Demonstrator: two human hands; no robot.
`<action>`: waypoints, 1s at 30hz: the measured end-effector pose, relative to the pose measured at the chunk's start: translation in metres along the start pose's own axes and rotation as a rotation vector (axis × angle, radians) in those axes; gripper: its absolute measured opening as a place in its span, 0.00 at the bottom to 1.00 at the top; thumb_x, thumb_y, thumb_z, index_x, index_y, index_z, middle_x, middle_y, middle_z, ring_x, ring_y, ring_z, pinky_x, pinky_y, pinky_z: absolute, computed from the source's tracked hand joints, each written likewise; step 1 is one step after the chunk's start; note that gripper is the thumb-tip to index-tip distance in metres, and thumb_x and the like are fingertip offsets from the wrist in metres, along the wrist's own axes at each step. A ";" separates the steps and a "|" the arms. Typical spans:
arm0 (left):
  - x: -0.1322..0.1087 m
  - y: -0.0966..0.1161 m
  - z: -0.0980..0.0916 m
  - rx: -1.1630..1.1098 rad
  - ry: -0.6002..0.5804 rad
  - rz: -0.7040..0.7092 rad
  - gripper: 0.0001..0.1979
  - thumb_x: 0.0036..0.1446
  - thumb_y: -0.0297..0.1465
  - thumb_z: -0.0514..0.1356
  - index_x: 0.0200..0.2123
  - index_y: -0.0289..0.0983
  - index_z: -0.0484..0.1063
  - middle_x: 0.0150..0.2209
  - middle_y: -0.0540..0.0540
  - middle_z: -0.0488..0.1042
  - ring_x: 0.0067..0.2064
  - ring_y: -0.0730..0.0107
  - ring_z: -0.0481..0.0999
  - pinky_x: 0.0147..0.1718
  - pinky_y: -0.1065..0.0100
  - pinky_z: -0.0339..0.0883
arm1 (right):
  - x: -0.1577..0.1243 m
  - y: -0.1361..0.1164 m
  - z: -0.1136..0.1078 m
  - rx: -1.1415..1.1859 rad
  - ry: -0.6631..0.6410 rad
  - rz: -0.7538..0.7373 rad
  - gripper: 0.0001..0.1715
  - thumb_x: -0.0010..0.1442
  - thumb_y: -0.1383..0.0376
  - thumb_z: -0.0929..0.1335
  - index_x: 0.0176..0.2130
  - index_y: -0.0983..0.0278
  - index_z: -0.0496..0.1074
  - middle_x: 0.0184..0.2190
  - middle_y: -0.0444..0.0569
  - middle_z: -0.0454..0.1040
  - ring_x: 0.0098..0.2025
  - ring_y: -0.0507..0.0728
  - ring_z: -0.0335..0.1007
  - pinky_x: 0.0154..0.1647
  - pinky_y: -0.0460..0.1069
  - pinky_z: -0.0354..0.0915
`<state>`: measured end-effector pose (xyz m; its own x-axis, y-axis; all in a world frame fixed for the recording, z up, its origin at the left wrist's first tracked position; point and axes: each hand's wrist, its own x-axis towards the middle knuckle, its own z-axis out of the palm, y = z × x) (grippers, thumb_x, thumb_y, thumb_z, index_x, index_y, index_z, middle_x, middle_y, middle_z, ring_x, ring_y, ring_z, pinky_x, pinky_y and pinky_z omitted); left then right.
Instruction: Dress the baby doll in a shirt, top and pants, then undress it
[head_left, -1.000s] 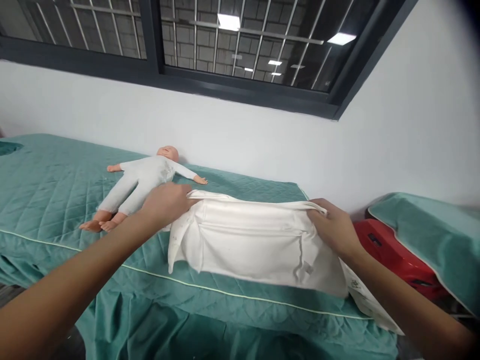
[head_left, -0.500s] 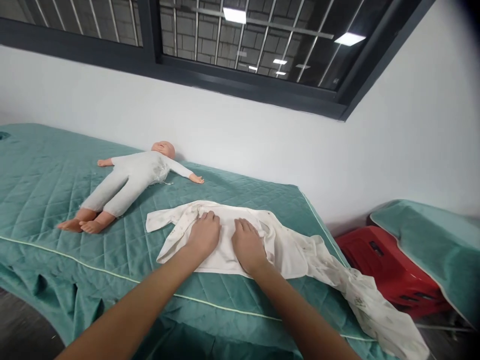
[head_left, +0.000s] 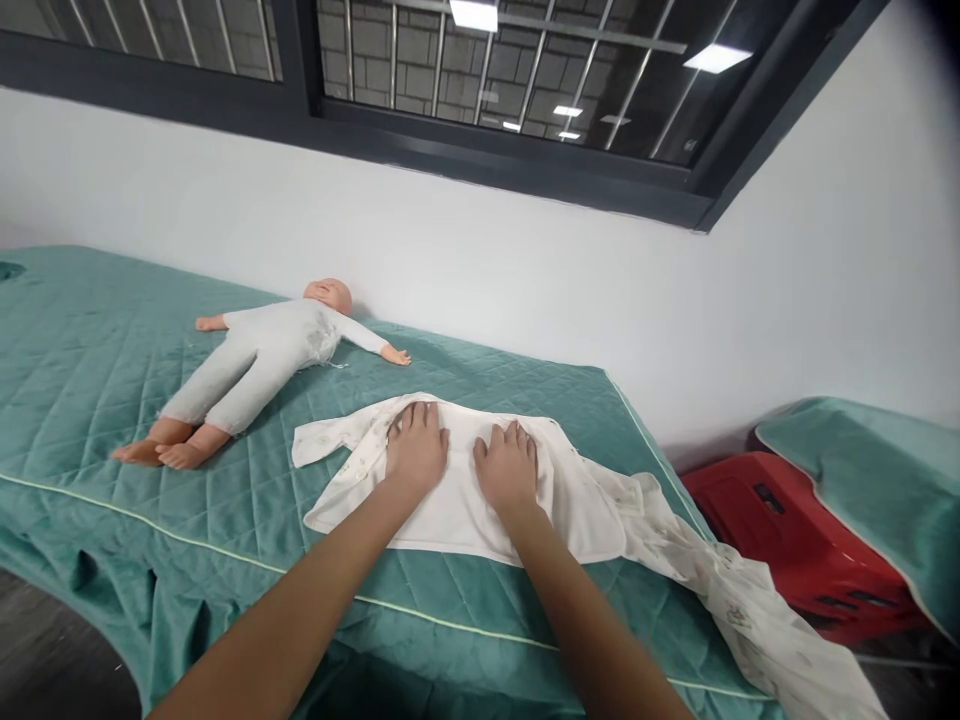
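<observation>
The white shirt [head_left: 465,525] lies spread out on the green bed [head_left: 90,365], near the front edge. Both hands are on top of it, side by side with a gap between. The left hand [head_left: 418,447] lies palm down, with its fingers stretched toward the wall [head_left: 480,250]. The right hand [head_left: 511,465] lies palm down too, with its fingers a bit bent. Both hands are loose and do not grip the shirt; they just rest on it.

One short sleeve [head_left: 322,440] sticks out to the left, toward the doll. On the right, a long, crumpled white cloth [head_left: 697,560] with little prints runs over the corner of the bed. I cannot tell if it is part of the shirt.

The doll [head_left: 292,335] lies on its back, just past the shirt, with its arms out wide. Its body is white, with a gray, messy patch and loose threads on one side. Its head is close to the wall. To the right is a red chair [head_left: 772,530], partly under a green cover [head_left: 870,470]. A dark window [head_left: 487,160] with bars is above.
</observation>
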<state>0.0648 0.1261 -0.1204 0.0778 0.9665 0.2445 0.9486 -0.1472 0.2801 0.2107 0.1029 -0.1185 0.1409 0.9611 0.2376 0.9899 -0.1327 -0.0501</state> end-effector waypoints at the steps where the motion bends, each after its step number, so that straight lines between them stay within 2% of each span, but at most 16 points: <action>1: -0.002 0.000 0.000 0.002 0.035 0.007 0.27 0.67 0.37 0.44 0.66 0.35 0.55 0.67 0.37 0.58 0.67 0.51 0.56 0.61 0.47 0.58 | -0.002 0.003 0.000 0.035 0.032 -0.031 0.25 0.67 0.61 0.58 0.56 0.74 0.68 0.62 0.70 0.62 0.66 0.68 0.55 0.65 0.59 0.45; 4: -0.007 0.000 0.000 0.001 0.108 0.013 0.28 0.68 0.38 0.42 0.68 0.36 0.52 0.68 0.39 0.56 0.67 0.51 0.55 0.60 0.47 0.59 | -0.007 0.007 -0.001 0.140 0.065 -0.072 0.22 0.67 0.66 0.57 0.53 0.71 0.70 0.58 0.63 0.69 0.62 0.62 0.61 0.63 0.54 0.50; 6: -0.008 0.000 -0.001 -0.001 0.121 0.018 0.28 0.68 0.38 0.42 0.68 0.37 0.51 0.69 0.40 0.55 0.67 0.51 0.55 0.59 0.47 0.61 | -0.007 0.007 -0.001 0.149 0.040 -0.052 0.23 0.67 0.65 0.56 0.54 0.72 0.69 0.59 0.63 0.69 0.63 0.62 0.61 0.64 0.54 0.50; 10: -0.008 0.001 -0.002 -0.004 0.119 0.026 0.28 0.68 0.39 0.42 0.69 0.38 0.51 0.69 0.41 0.55 0.67 0.50 0.56 0.57 0.48 0.64 | 0.002 0.005 0.000 0.128 -0.026 0.013 0.29 0.68 0.61 0.56 0.61 0.74 0.63 0.66 0.66 0.59 0.68 0.65 0.52 0.66 0.57 0.47; 14: -0.008 0.001 -0.001 -0.022 0.099 0.024 0.28 0.68 0.40 0.42 0.69 0.40 0.52 0.69 0.43 0.56 0.66 0.50 0.58 0.57 0.48 0.65 | 0.013 0.012 0.004 0.179 -0.072 0.040 0.35 0.67 0.60 0.57 0.66 0.78 0.54 0.69 0.67 0.50 0.70 0.67 0.46 0.67 0.55 0.45; 19: -0.004 0.000 -0.001 -0.026 0.040 -0.005 0.30 0.67 0.42 0.42 0.70 0.41 0.50 0.69 0.43 0.55 0.65 0.48 0.60 0.58 0.47 0.64 | 0.018 0.021 0.006 0.210 0.060 0.034 0.39 0.67 0.60 0.57 0.69 0.77 0.46 0.71 0.66 0.42 0.71 0.69 0.38 0.69 0.59 0.42; 25: 0.024 0.005 -0.005 -0.049 -0.038 -0.072 0.31 0.67 0.43 0.40 0.70 0.41 0.48 0.71 0.44 0.51 0.65 0.46 0.59 0.57 0.46 0.64 | 0.030 0.026 0.006 0.261 0.088 -0.012 0.39 0.65 0.63 0.58 0.70 0.74 0.44 0.71 0.65 0.43 0.71 0.69 0.38 0.69 0.61 0.43; 30: 0.060 0.011 0.008 -0.074 -0.075 -0.087 0.31 0.68 0.45 0.37 0.70 0.41 0.48 0.71 0.44 0.50 0.66 0.47 0.58 0.59 0.47 0.62 | 0.056 0.036 0.016 0.246 0.115 -0.011 0.40 0.62 0.66 0.59 0.69 0.76 0.44 0.70 0.68 0.44 0.71 0.68 0.39 0.69 0.60 0.44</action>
<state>0.0826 0.1843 -0.1101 0.0213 0.9890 0.1465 0.9279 -0.0741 0.3653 0.2535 0.1557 -0.1221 0.1449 0.9266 0.3471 0.9596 -0.0462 -0.2774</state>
